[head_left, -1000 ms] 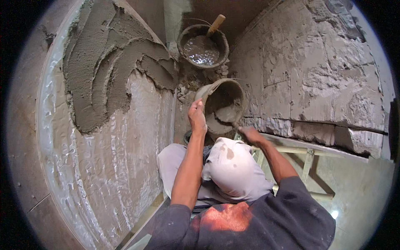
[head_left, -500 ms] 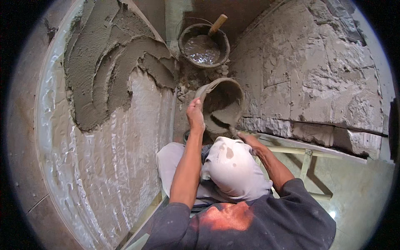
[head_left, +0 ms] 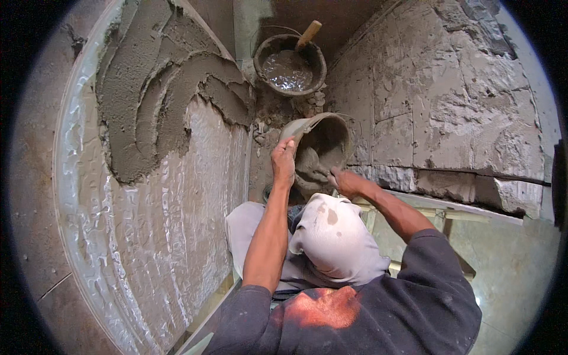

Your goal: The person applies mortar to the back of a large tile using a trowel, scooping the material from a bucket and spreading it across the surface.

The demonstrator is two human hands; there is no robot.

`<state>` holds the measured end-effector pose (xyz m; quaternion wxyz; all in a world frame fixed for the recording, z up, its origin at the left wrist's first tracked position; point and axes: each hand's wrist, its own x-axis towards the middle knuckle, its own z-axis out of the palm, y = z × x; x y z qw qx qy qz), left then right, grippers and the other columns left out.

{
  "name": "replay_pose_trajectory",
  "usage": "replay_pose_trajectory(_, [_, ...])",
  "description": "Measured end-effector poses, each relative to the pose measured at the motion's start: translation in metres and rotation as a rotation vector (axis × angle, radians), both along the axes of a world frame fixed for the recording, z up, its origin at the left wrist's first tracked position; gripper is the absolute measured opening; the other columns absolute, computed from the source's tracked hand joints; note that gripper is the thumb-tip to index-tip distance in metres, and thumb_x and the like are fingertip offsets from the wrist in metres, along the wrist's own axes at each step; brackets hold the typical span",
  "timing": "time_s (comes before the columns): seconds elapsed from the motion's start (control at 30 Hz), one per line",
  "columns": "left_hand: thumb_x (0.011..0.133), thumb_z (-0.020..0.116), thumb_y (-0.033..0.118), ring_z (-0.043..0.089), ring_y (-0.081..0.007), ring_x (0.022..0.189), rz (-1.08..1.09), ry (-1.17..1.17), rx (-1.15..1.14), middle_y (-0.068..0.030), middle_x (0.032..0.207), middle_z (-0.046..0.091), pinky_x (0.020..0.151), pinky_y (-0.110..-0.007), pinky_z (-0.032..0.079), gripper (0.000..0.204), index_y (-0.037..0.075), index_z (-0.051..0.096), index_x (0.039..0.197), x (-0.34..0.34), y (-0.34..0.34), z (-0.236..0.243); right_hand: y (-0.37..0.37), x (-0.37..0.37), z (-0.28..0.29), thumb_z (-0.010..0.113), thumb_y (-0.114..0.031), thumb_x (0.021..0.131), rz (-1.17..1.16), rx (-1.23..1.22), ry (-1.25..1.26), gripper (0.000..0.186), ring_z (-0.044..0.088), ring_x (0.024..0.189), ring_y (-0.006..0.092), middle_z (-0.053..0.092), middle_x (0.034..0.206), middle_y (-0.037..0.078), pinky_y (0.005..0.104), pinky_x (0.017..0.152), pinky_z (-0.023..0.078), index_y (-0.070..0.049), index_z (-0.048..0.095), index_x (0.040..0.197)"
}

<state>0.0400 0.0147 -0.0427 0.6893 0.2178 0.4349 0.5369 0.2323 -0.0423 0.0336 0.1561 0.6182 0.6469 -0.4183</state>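
Observation:
My left hand (head_left: pixel 283 164) is closed round the rim of a mortar-smeared bucket (head_left: pixel 340 123), which is tipped with its mouth toward me. In my right hand (head_left: pixel 349 182) is the handle of a trowel, gripped at the bucket's lower right rim. The trowel's blade (head_left: pixel 309 161) is inside the bucket, coated in grey mortar. Wet mortar lies in the bucket around the blade. To the left stands a large pale panel (head_left: pixel 195 236), its upper part covered by a thick, ridged layer of grey mortar (head_left: pixel 165 100).
Beyond the held bucket is another bucket (head_left: pixel 322 65) with watery grey liquid and a wooden-handled tool (head_left: pixel 309 34) leaning in it. Rubble (head_left: pixel 263 133) lies on the floor between. A rough block wall (head_left: pixel 438 106) rises on the right, above a pale wooden frame (head_left: pixel 455 216).
My right hand has moved up and left to the bucket's mouth, and the trowel blade has shifted inside it. My left hand keeps its grip as the bucket moves slightly right.

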Motion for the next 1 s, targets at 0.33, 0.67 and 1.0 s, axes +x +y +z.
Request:
replay_pose_trajectory(0.33, [0.094, 0.052, 0.014, 0.054, -0.0090, 0.090, -0.003, 0.133, 0.136, -0.0026, 0.100, 0.062, 0.083, -0.024, 0.043, 0.025, -0.003, 0.062, 0.110, -0.017, 0.016, 0.029, 0.013, 0.011, 0.023, 0.038, -0.039, 0.098, -0.177, 0.190, 0.084, 0.044, 0.055, 0.094, 0.0452, 0.058, 0.098, 0.029, 0.0474, 0.079, 0.042, 0.002, 0.053, 0.104])
replay_pose_trajectory(0.67, [0.095, 0.052, 0.013, 0.055, -0.0106, 0.090, 0.064, 0.121, 0.098, -0.0033, 0.100, 0.063, 0.085, -0.024, 0.042, 0.024, -0.002, 0.063, 0.110, -0.031, 0.021, 0.020, 0.051, -0.017, -0.045, 0.036, -0.040, 0.098, -0.097, 0.169, 0.131, 0.048, 0.058, 0.094, 0.0436, 0.059, 0.098, 0.029, 0.0478, 0.083, 0.043, 0.003, 0.053, 0.109])
replay_pose_trajectory(1.0, [0.096, 0.050, 0.013, 0.055, -0.0107, 0.091, 0.197, 0.151, 0.016, -0.0045, 0.102, 0.063, 0.085, -0.025, 0.043, 0.025, -0.002, 0.060, 0.113, -0.034, 0.026, 0.020, 0.020, 0.023, 0.026, 0.040, -0.048, 0.095, -0.279, -0.083, 0.171, 0.053, 0.058, 0.099, 0.0415, 0.061, 0.104, 0.028, 0.0448, 0.087, 0.044, 0.002, 0.053, 0.111])
